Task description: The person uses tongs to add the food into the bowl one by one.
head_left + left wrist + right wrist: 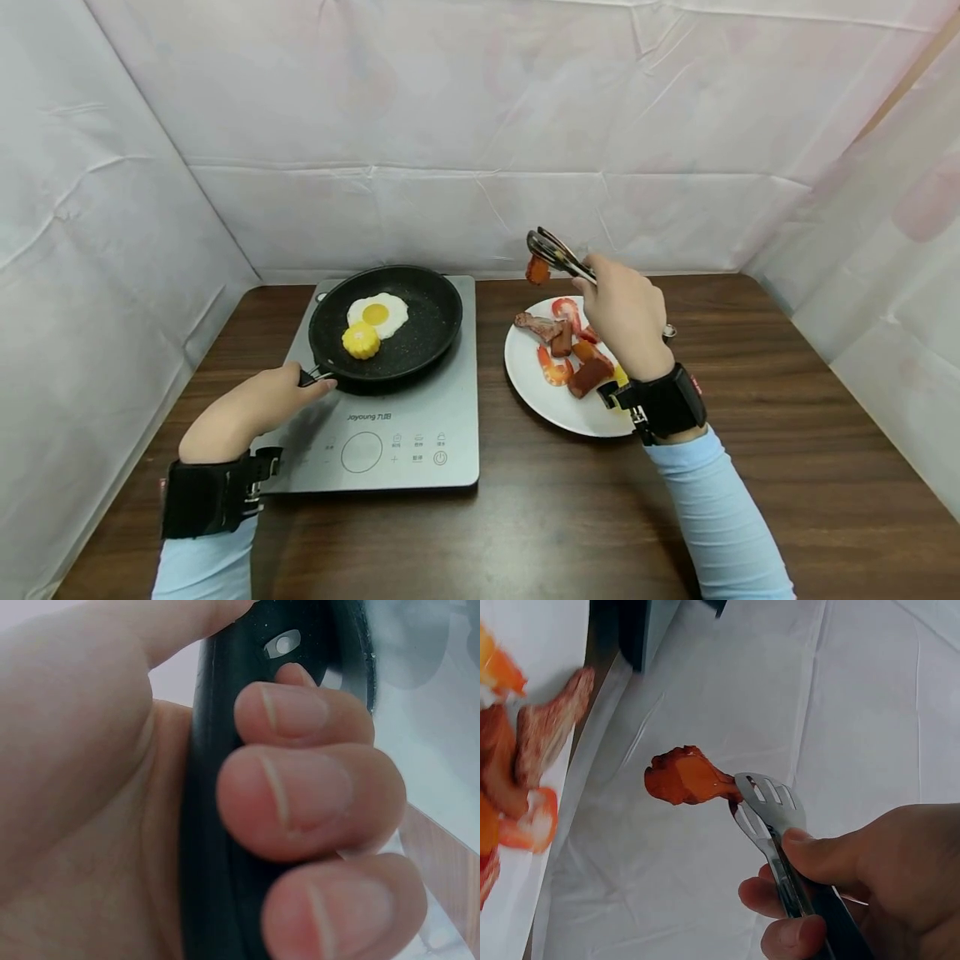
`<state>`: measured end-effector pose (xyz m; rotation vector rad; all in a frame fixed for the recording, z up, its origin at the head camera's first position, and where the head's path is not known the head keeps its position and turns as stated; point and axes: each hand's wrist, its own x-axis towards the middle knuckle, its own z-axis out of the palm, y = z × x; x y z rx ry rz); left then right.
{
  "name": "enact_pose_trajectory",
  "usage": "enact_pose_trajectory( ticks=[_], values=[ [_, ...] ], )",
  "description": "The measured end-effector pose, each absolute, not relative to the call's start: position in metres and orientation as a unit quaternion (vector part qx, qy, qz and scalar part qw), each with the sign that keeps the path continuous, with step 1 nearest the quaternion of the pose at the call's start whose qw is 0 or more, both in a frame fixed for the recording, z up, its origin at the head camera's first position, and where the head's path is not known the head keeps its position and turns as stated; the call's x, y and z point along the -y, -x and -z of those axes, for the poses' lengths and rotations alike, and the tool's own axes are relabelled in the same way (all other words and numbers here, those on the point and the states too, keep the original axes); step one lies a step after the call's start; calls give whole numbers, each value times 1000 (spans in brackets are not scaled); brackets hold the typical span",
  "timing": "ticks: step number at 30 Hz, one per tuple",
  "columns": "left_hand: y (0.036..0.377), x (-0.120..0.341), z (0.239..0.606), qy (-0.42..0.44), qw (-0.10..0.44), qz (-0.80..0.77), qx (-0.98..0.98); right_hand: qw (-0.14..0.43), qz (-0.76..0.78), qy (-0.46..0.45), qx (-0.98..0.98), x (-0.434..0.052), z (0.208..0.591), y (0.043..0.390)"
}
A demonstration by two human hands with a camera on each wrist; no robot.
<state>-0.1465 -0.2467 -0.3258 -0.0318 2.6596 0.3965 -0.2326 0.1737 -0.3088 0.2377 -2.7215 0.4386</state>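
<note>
My left hand (258, 402) grips the black handle (225, 825) of a black frying pan (427, 325) that sits on a grey induction cooker (390, 442). A fried egg (378, 313) and a piece of corn (362, 340) lie in the pan. My right hand (622, 312) holds metal tongs (558, 252) above the far edge of a white plate (551, 400). The tongs (769, 806) pinch an orange-red piece of meat (684, 776), lifted clear of the plate. On the plate lie bacon, shrimp and sausage pieces (570, 350).
The cooker and plate stand on a dark wooden table (750, 467). White sheeting (480, 125) walls the table in at the back and on both sides. Black straps hold a camera on each wrist.
</note>
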Motion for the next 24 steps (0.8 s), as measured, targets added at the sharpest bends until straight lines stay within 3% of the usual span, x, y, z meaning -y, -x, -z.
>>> enact_pose_trajectory(
  ticks=[24],
  values=[
    [146,245,325,8,221,-149,-964,157,-169,-207,951,-98,296,243]
  ],
)
